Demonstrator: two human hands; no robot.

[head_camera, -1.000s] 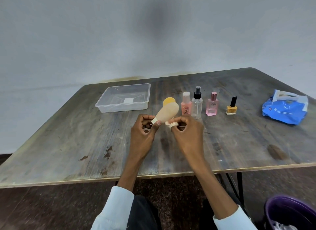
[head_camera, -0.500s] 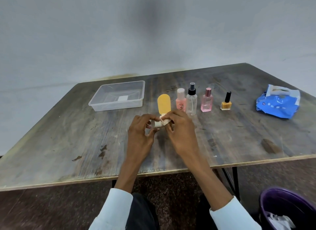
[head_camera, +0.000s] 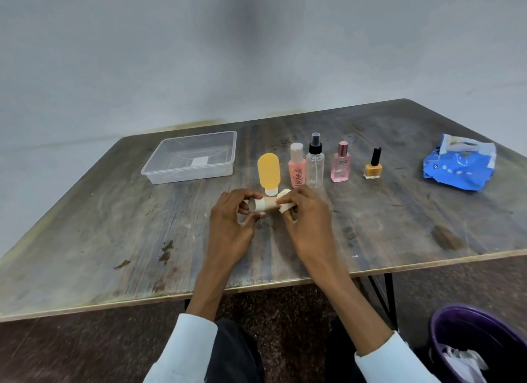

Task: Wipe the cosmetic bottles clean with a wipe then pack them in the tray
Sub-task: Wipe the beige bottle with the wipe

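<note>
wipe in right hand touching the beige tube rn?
Touching. The head view shows the right hand pinching the white wipe around one end of the beige tube, no gap visible; the left hand holds the capped end.

Bare worn wooden tabletop [head_camera: 114, 240] lies open left of the hands up to the clear plastic tray [head_camera: 191, 157]; straight ahead, five upright cosmetic bottles [head_camera: 315, 166] block the way.

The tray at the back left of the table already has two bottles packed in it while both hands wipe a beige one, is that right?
Not quite: the head view shows the tray holding no bottles. Both hands, left and right, do wipe the beige bottle.
</note>
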